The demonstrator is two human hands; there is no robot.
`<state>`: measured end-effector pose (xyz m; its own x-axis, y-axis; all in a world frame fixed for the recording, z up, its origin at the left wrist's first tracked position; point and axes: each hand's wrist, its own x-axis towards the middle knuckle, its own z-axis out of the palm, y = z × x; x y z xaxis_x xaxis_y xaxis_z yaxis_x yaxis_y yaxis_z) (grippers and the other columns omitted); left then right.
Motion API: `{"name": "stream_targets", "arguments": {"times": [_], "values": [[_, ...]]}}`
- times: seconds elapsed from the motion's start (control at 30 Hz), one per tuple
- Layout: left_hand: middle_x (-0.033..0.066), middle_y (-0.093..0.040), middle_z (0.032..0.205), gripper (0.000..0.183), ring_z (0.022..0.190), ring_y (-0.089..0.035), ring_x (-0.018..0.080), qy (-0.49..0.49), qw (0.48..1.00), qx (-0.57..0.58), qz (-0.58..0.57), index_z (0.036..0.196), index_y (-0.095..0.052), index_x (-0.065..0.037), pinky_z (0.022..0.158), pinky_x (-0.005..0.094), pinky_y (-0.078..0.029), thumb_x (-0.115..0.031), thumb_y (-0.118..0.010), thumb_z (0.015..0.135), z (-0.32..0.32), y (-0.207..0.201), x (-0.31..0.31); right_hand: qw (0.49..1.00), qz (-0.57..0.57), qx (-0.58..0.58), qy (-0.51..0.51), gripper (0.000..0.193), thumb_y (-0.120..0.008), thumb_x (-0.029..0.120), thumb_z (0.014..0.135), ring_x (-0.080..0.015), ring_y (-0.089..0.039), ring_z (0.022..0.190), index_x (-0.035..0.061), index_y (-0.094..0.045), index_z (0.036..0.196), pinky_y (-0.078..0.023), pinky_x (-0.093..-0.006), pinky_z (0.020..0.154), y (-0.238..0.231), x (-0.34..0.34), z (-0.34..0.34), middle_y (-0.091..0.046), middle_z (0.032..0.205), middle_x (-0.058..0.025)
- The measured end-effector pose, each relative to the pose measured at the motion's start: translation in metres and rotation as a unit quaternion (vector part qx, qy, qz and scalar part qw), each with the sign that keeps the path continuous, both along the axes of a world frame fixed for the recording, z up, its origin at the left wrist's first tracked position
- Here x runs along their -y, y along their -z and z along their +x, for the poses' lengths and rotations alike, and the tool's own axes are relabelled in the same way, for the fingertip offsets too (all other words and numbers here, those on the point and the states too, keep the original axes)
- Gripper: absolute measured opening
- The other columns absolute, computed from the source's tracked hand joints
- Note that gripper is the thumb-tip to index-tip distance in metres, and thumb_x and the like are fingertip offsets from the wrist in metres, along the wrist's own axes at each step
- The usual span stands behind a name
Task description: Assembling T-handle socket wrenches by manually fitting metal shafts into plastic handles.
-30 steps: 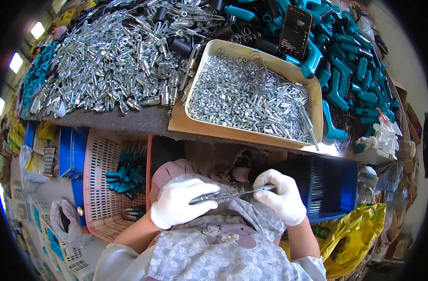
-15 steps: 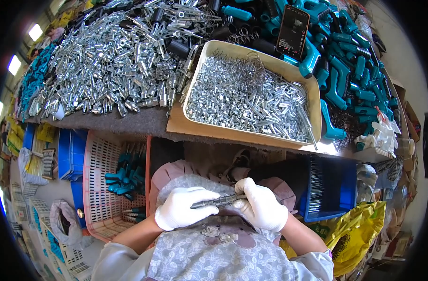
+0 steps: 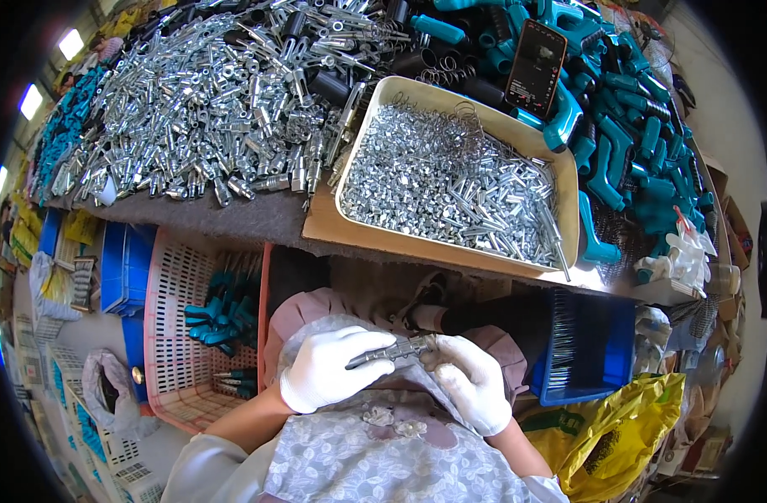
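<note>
Both my hands wear white gloves and meet above my lap. My left hand (image 3: 337, 369) is closed round a dark, slim, ridged metal rod (image 3: 389, 350), thumb below and fingers above. The rod lies nearly level, its right end tilted slightly up. At that right end, the fingertips of my right hand (image 3: 471, 379) pinch a small grey metal piece whose kind I cannot make out; part of it is hidden by the glove. Beyond my hands, on the table edge, stands a cream tray (image 3: 450, 250) of small silver fittings, pins and thin springs.
A heap of silver metal fittings (image 3: 207, 109) covers the table's left. Teal pistol-shaped handles (image 3: 610, 159) pile up at the right, with a phone (image 3: 536, 67) among them. Below are a pink basket (image 3: 178, 335) of teal-handled parts, a blue bin (image 3: 605, 344) and a yellow bag (image 3: 626, 427).
My right hand has turned and shifted slightly down, its fingers now gathered at the rod's right end. The left hand has stayed nearly in place, keeping hold of the rod.
</note>
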<state>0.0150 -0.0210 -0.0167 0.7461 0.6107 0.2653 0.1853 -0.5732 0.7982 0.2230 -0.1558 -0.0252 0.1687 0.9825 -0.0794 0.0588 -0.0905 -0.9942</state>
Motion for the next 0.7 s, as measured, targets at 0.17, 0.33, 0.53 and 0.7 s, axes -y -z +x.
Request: {"name": "stream_targets", "arguments": {"times": [0.17, 0.33, 0.53, 0.7], "values": [[0.0088, -0.071, 0.095, 0.028, 0.077, -0.071, 0.0252, 0.005, 0.992, -0.026, 0.119, 0.106, -0.071, -0.007, 0.066, 0.0332, -0.057, -0.018, -0.077, 0.081, 0.002, 0.003, 0.001, 0.987, -0.122, -0.1, 0.008, 0.055, -0.06, 0.035, 0.099, -0.0216, -0.068, 0.093, -0.0092, -0.054, 0.132, -0.055, -0.0329, 0.085, -0.015, -0.002, 0.003, -0.069, 0.103, -0.0172], [0.008, -0.069, 0.092, 0.026, 0.074, -0.07, 0.0242, 0.024, 0.984, -0.036, 0.17, 0.104, -0.071, -0.008, 0.063, 0.0329, -0.056, -0.018, -0.077, 0.08, 0.008, 0.004, -0.001, 0.974, -0.162, -0.16, 0.0, 0.055, -0.057, 0.035, 0.101, -0.023, -0.069, 0.091, -0.0095, -0.053, 0.134, -0.055, -0.0336, 0.084, -0.019, -0.004, 0.011, -0.07, 0.106, -0.0195], [0.0082, -0.069, 0.089, 0.025, 0.076, -0.069, 0.0274, 0.035, 0.989, -0.034, 0.142, 0.099, -0.072, -0.007, 0.067, 0.037, -0.056, -0.015, -0.079, 0.076, 0.01, 0.001, -0.003, 0.937, -0.207, -0.275, -0.068, 0.059, -0.058, 0.033, 0.1, -0.0244, -0.069, 0.096, -0.0086, -0.048, 0.14, -0.055, -0.0332, 0.084, -0.02, -0.005, 0.034, -0.068, 0.116, -0.0211], [0.0107, -0.071, 0.088, 0.026, 0.074, -0.069, 0.0285, 0.014, 0.996, -0.029, 0.082, 0.097, -0.072, -0.004, 0.064, 0.0352, -0.055, -0.016, -0.081, 0.076, 0.009, -0.001, -0.002, 0.989, -0.098, -0.107, -0.009, 0.044, -0.06, 0.024, 0.097, -0.0172, -0.066, 0.087, -0.0066, -0.058, 0.129, -0.055, -0.0301, 0.078, -0.076, -0.011, 0.091, -0.07, 0.108, -0.0173]]}}
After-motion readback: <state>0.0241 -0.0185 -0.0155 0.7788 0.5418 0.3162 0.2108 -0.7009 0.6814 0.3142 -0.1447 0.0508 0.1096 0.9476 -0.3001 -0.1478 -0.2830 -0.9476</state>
